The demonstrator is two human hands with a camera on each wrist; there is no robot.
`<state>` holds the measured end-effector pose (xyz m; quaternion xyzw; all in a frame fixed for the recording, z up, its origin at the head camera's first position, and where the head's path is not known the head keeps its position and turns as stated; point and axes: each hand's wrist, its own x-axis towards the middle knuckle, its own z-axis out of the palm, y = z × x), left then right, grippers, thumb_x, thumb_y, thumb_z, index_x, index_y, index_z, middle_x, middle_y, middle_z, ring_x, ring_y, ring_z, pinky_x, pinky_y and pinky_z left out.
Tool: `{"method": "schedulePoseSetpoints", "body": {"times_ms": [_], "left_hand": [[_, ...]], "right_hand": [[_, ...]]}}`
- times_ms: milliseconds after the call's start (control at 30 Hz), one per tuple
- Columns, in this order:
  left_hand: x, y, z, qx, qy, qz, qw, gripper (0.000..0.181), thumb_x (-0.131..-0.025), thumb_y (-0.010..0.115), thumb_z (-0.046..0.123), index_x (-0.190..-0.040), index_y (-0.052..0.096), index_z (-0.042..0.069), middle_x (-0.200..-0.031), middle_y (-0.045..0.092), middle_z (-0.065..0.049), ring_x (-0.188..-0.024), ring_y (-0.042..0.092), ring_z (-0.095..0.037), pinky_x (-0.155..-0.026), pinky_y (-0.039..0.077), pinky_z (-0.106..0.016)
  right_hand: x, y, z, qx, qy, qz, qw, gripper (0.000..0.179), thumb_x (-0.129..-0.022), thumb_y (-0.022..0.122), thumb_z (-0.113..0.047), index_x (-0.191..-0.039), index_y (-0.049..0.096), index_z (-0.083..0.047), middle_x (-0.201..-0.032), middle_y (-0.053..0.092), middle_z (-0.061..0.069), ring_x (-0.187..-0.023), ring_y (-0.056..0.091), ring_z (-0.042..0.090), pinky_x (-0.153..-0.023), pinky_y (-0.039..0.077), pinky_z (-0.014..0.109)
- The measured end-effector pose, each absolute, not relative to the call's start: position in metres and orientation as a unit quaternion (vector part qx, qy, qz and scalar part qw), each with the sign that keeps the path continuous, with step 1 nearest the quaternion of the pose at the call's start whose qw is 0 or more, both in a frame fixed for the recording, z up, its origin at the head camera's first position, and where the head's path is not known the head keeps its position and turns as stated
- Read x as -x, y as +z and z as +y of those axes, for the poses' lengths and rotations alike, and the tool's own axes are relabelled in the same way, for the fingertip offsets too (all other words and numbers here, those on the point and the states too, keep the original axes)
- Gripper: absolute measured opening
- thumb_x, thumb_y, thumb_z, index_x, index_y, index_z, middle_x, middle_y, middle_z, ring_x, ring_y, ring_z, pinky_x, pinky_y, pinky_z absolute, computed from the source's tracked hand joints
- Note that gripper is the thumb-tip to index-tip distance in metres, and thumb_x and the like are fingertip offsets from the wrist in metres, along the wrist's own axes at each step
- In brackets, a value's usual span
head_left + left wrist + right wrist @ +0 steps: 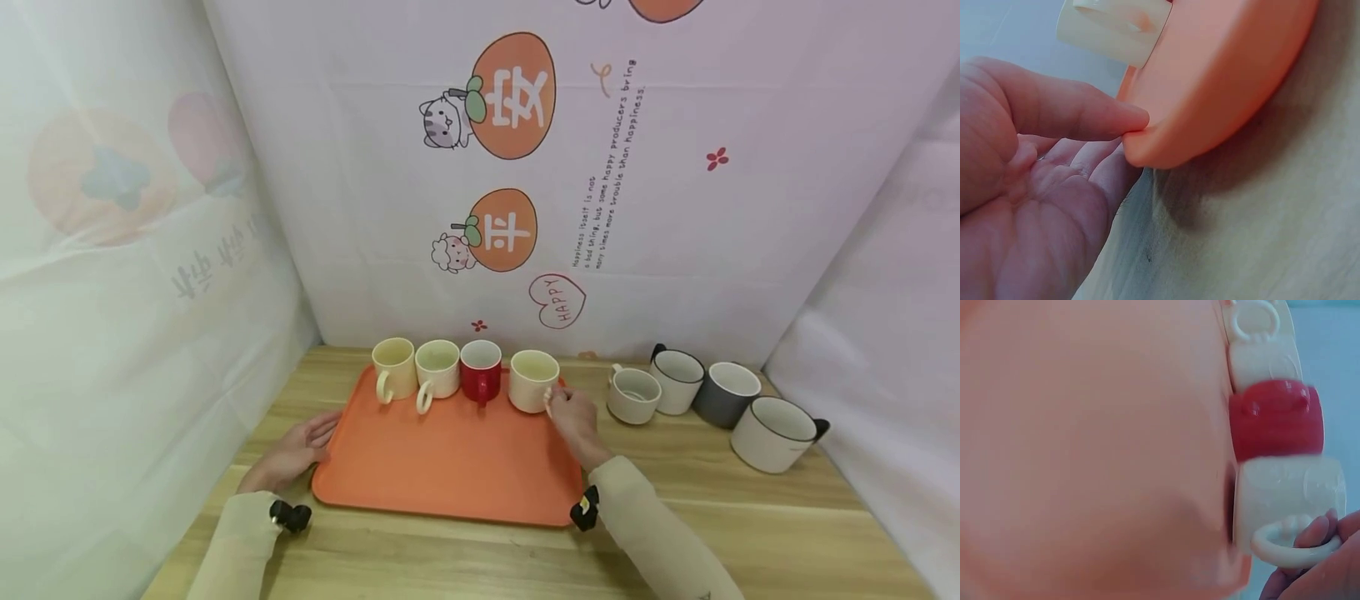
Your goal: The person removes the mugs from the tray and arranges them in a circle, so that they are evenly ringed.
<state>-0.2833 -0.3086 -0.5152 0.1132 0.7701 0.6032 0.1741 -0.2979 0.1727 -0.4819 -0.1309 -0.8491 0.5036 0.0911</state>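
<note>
An orange tray (450,458) lies on the wooden table, with a row of mugs along its far edge. My left hand (296,446) is at the tray's left side; in the left wrist view the thumb (1110,115) lies on the rim and the fingers are below it, pinching the edge. At the right end of the row stands a cream mug (531,383), upright. My right hand (576,421) holds its handle (1291,553), a finger hooked through the loop. Left of it are a red mug (480,371), a white mug (438,367) and a pale yellow mug (394,367).
To the right of the tray, on the table, are a small white cup (633,398), a white mug with a black handle (677,383), a dark grey mug (726,396) and a wide white mug (772,437). A printed cloth (660,208) hangs behind the table.
</note>
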Motion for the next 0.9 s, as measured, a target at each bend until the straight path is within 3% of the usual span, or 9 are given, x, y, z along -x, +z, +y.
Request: {"method": "schedulePoseSetpoints", "body": {"times_ms": [200, 300, 433, 633, 833, 900], "left_hand": [[0.282, -0.517, -0.309, -0.112, 0.602, 0.771, 0.171, 0.088, -0.087, 0.05, -0.019, -0.166, 0.011, -0.009, -0.174, 0.007, -0.032, -0.161, 0.01, -0.049, -0.105, 0.047, -0.013], [0.282, -0.517, -0.31, -0.111, 0.605, 0.771, 0.168, 0.089, -0.086, 0.05, -0.019, -0.166, 0.012, -0.009, -0.174, 0.008, -0.032, -0.161, 0.009, -0.049, -0.104, 0.048, -0.012], [0.281, -0.516, -0.311, -0.112, 0.605, 0.77, 0.167, 0.09, -0.085, 0.05, -0.018, -0.166, 0.011, -0.009, -0.174, 0.007, -0.032, -0.161, 0.009, -0.049, -0.103, 0.048, -0.012], [0.281, -0.516, -0.313, -0.112, 0.604, 0.771, 0.167, 0.089, -0.087, 0.051, -0.018, -0.166, 0.011, -0.008, -0.174, 0.007, -0.032, -0.161, 0.009, -0.049, -0.104, 0.048, -0.013], [0.281, -0.515, -0.313, -0.113, 0.605, 0.77, 0.168, 0.089, -0.087, 0.051, -0.018, -0.166, 0.011, -0.008, -0.174, 0.007, -0.032, -0.161, 0.009, -0.049, -0.104, 0.048, -0.013], [0.281, -0.515, -0.313, -0.112, 0.605, 0.771, 0.167, 0.089, -0.088, 0.051, -0.018, -0.166, 0.012, -0.008, -0.174, 0.007, -0.032, -0.161, 0.009, -0.049, -0.105, 0.048, -0.013]], "right_hand": [[0.293, -0.48, 0.196, 0.115, 0.561, -0.816, 0.082, 0.038, -0.11, 0.051, -0.02, -0.103, 0.075, 0.009, -0.086, 0.069, 0.006, -0.077, 0.055, 0.012, -0.065, 0.045, 0.022], [0.284, -0.473, 0.206, 0.093, 0.576, -0.807, 0.088, 0.037, -0.11, 0.052, -0.016, -0.097, 0.073, 0.012, -0.074, 0.063, 0.0, -0.069, 0.051, 0.007, -0.062, 0.043, 0.02], [0.268, -0.461, 0.222, 0.062, 0.588, -0.803, 0.081, 0.039, -0.111, 0.048, -0.014, -0.081, 0.064, 0.006, -0.066, 0.048, -0.006, -0.064, 0.045, 0.007, -0.061, 0.038, 0.022], [0.242, -0.446, 0.255, 0.054, 0.577, -0.813, 0.063, 0.037, -0.111, 0.05, -0.014, -0.083, 0.064, 0.006, -0.068, 0.051, -0.006, -0.065, 0.045, 0.007, -0.065, 0.038, 0.023], [0.214, -0.44, 0.3, 0.054, 0.559, -0.822, 0.09, 0.037, -0.109, 0.052, -0.008, -0.083, 0.067, 0.013, -0.064, 0.054, -0.009, -0.064, 0.05, 0.004, -0.064, 0.043, 0.021], [0.203, -0.44, 0.318, 0.05, 0.554, -0.825, 0.101, 0.035, -0.108, 0.053, -0.008, -0.083, 0.07, 0.009, -0.064, 0.056, -0.011, -0.063, 0.05, 0.002, -0.063, 0.043, 0.02]]}}
